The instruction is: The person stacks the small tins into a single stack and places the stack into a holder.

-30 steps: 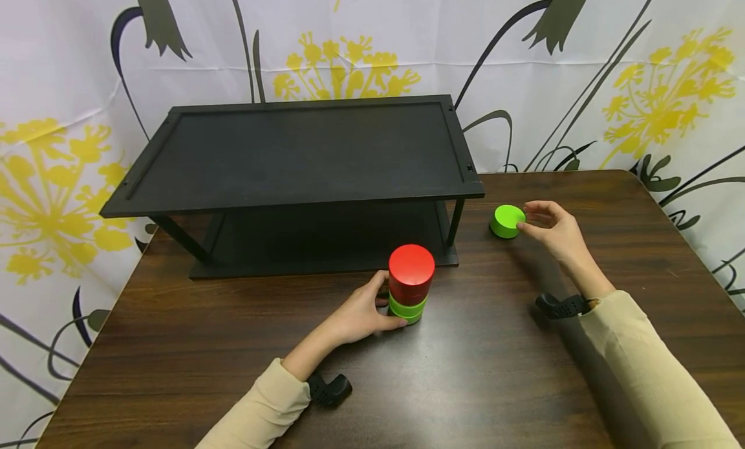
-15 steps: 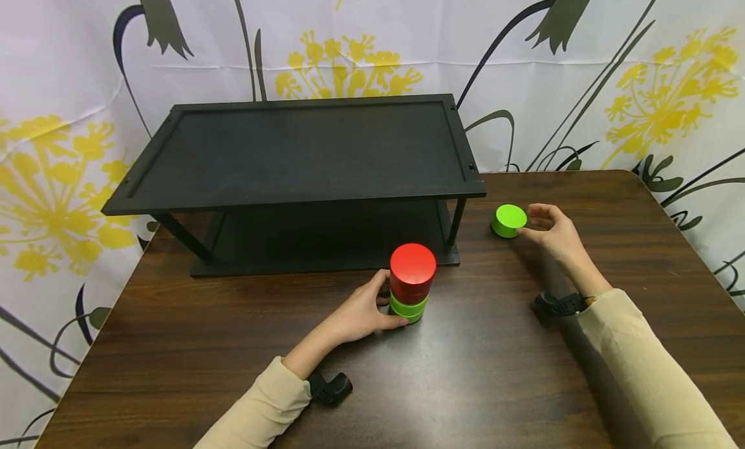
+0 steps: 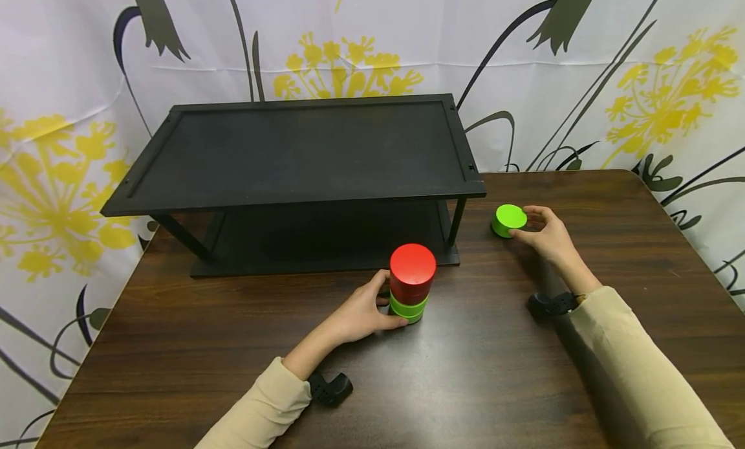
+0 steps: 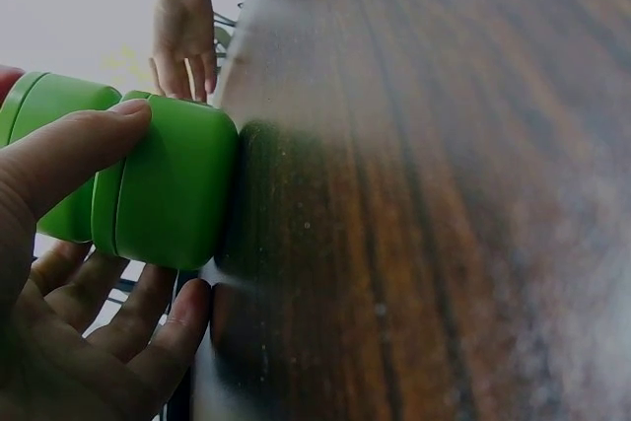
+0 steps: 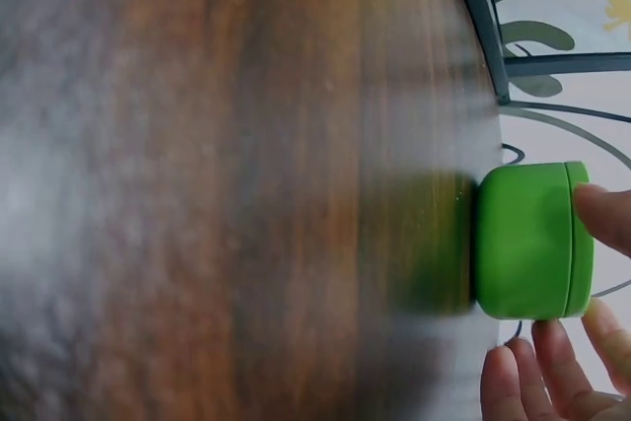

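Observation:
My left hand (image 3: 359,313) holds the lower part of an upright stack, thumb on one side and fingers on the other. At its base is a lidded green jar (image 4: 173,189), with another green jar (image 4: 69,96) above it and a red round container (image 3: 412,268) on top. Further right, a separate lidded green jar (image 3: 505,222) stands on the table. My right hand (image 3: 551,240) pinches this jar from its right side. In the right wrist view its thumb lies over the lid's edge, and fingertips (image 5: 554,337) touch the opposite side.
A black two-level shelf (image 3: 302,151) stands behind the stack, its top board overhanging the lower one. The brown wooden table (image 3: 465,378) reaches back to a white flowered cloth (image 3: 442,28). Each wrist wears a black strap-on camera (image 3: 330,389).
My right hand has moved slightly left and its thumb and fingers have come in against the separate green jar. My left hand and the stack have stayed in place.

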